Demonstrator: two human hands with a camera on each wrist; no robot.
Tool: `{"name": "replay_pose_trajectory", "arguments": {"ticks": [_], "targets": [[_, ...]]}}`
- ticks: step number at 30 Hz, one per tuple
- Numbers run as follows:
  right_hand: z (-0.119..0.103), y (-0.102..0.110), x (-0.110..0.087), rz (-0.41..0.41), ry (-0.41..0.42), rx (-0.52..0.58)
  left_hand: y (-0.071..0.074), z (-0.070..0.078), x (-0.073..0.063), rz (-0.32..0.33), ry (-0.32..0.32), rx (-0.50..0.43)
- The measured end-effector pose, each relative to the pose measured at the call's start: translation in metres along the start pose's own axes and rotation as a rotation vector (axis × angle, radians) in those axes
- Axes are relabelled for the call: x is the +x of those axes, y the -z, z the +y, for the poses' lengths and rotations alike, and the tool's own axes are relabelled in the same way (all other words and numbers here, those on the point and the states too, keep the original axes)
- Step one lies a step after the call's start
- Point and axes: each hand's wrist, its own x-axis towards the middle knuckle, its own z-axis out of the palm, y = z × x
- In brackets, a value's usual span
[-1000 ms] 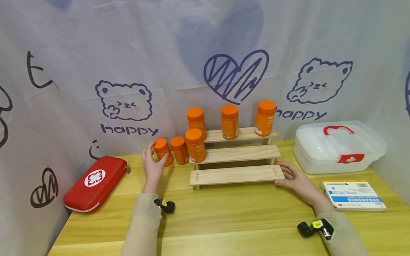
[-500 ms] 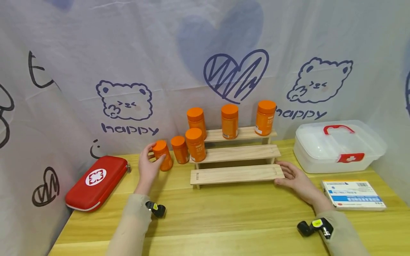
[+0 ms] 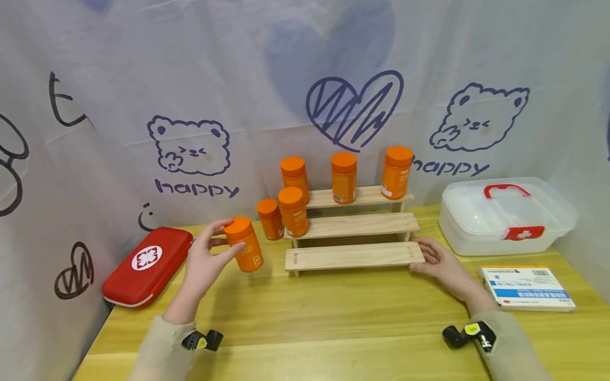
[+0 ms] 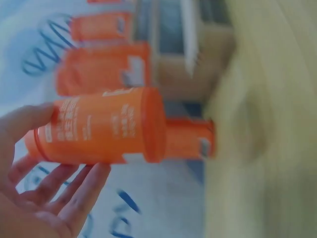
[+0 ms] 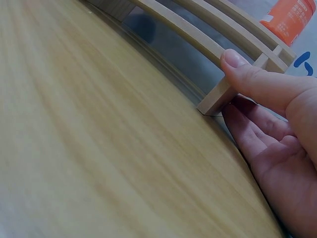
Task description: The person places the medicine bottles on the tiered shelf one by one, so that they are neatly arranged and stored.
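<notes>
- Reaching over the worktop (image 3: 333, 323) with both arms, I judge slow movement wise, since standing bottles look easy to knock
- The three-step wooden rack (image 3: 355, 257) stands in the middle, with three orange bottles (image 3: 344, 180) on its top step and a fourth bottle (image 3: 293, 212) at the left end of its middle step; it should be spared any jolt
- To the right of it sits the white lidded box (image 3: 505, 211), well apart from what I hold
- My right grip (image 3: 443, 270) has thumb and fingers around the right end of the lowest step; light, even pressure should steady it, while a hard push could slide it
- My left grip (image 3: 207, 259) is closed on an orange bottle near its lid, thumb opposite fingers; firm but not squeezing seems right
- That held bottle (image 3: 245, 250) is off the worktop, lid uppermost, left of the rack; I would best hold it upright, its base clear of everything
- Just beyond it, beside the rack, stands the shorter bottle (image 3: 270, 219), the likeliest thing to bump
</notes>
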Motion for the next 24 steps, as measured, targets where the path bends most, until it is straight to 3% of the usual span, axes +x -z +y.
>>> {"name": "replay_pose_trajectory", "arguments": {"ticks": [6, 11, 17, 20, 24], "targets": [[0.002, 0.001, 0.0, -0.002, 0.002, 0.007, -0.008, 0.04, -0.009, -0.255, -0.095, -0.139], [0.003, 0.002, 0.001, 0.004, -0.004, -0.005, -0.033, 0.067, -0.006, -0.423, -0.164, -0.187], [0.001, 0.005, 0.001, 0.008, 0.007, 0.01, -0.083, 0.086, 0.009, -0.461, -0.312, -0.238], [0.003, 0.005, 0.001, 0.009, 0.011, 0.019, -0.107, 0.092, 0.019, -0.454, -0.351, -0.229], [0.006, 0.003, 0.0, 0.001, 0.01, 0.023, -0.132, 0.094, 0.03, -0.423, -0.357, -0.199]]}}
